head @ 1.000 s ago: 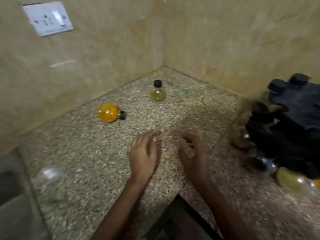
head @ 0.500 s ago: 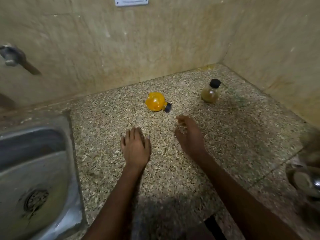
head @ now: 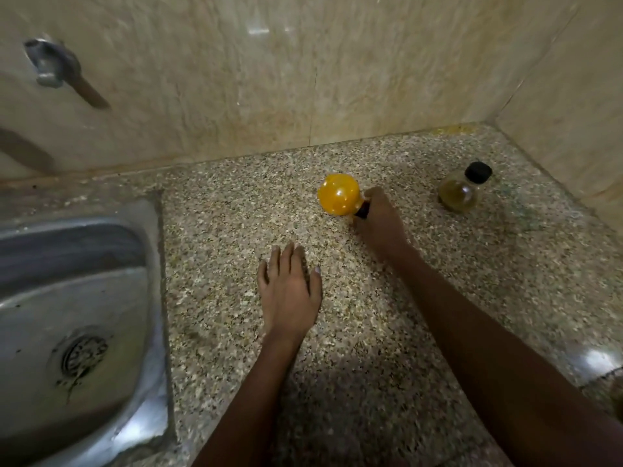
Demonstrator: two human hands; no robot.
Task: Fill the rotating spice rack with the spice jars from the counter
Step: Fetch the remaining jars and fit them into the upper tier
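- Nearest, the left hand (head: 289,291) lies flat, fingers spread, on the speckled counter (head: 387,332).
- Further, at 1 o'clock, the right hand (head: 379,222) grips the cap end of the toppled yellow spice jar (head: 338,198).
- Farthest, at 2 o'clock, the olive spice jar (head: 462,193) stands apart.

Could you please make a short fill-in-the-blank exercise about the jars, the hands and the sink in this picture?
1. The yellow jar lies on its ____ on the counter.
2. The right hand closes its grip at the yellow jar's ____ end.
3. The left hand rests ____ on the counter, holding nothing.
4. The olive jar with a black cap stands ____ near the corner; the sink is at the left.

Missing words: side; cap; flat; upright
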